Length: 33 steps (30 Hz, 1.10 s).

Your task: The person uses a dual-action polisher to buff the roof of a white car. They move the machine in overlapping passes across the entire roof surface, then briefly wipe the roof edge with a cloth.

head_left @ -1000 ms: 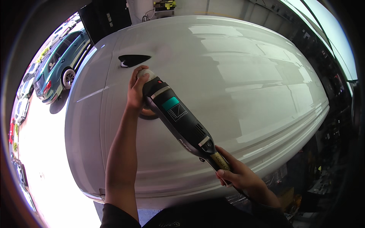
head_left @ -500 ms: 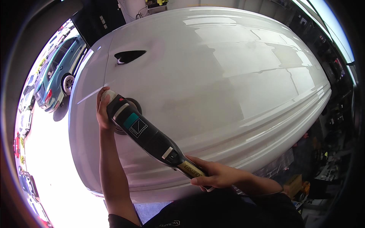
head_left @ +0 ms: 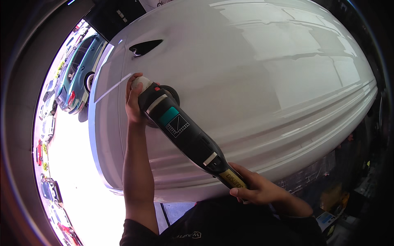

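Observation:
A black polisher (head_left: 193, 141) with a teal-and-white label lies slantwise across the white car roof (head_left: 254, 94). Its round pad (head_left: 171, 92) is against the roof, mostly hidden under the tool's head. My left hand (head_left: 134, 102) is closed around the pale front end of the head. With its fingers wrapped around the rear handle, near a yellowish strip, my right hand (head_left: 258, 188) grips the same tool. Beyond the head, a black shark-fin antenna (head_left: 147, 47) stands on the roof, apart from the polisher.
Raised ridges (head_left: 271, 145) run along the roof's near side. Outside at left, a teal car (head_left: 80, 71) stands on bright ground, with several parked cars behind. A dark panel (head_left: 117, 18) rises beyond the roof edge. Assorted items lie in shadow at lower right.
The polisher, held in both hands, has shifted to the right along the roof relative to the antenna. The whole view has also moved and tilted slightly. Both grips stay the same.

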Tool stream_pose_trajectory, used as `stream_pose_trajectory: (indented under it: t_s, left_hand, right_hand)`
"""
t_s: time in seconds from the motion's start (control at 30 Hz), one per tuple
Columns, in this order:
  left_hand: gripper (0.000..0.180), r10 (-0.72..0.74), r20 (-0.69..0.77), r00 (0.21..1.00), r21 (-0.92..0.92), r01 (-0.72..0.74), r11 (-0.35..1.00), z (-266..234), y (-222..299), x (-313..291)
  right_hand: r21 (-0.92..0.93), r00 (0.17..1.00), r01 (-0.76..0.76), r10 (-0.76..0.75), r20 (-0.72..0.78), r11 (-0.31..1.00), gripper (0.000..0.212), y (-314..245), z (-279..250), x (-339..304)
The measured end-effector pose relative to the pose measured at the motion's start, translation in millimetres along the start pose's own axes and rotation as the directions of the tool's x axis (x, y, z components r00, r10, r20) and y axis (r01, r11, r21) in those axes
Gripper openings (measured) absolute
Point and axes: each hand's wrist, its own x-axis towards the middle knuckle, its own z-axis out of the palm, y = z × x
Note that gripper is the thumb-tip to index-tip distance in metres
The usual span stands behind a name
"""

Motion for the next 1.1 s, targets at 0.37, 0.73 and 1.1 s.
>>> stream_pose_trajectory:
  t_s: [0.37, 0.73, 1.1]
  left_hand:
    - [0.051, -0.023, 0.145, 0.989, 0.003, 0.023, 1.000, 65.0, -16.6, 23.3]
    - [0.048, -0.002, 0.134, 0.991, -0.008, 0.003, 1.000, 44.5, -14.1, 19.0]
    - [0.048, 0.046, -0.012, 0.999, -0.075, -0.047, 0.996, -43.8, -7.2, -5.5]
  right_hand:
    - [-0.030, 0.989, 0.104, -0.107, -0.105, 0.994, 0.081, 15.2, -13.7, -32.1]
    - [-0.049, 0.997, 0.043, -0.046, -0.056, 0.998, 0.080, 5.2, -8.6, -29.7]
    - [-0.233, 0.974, 0.225, -0.215, 0.066, 0.946, 0.084, 6.8, -1.5, 13.8]
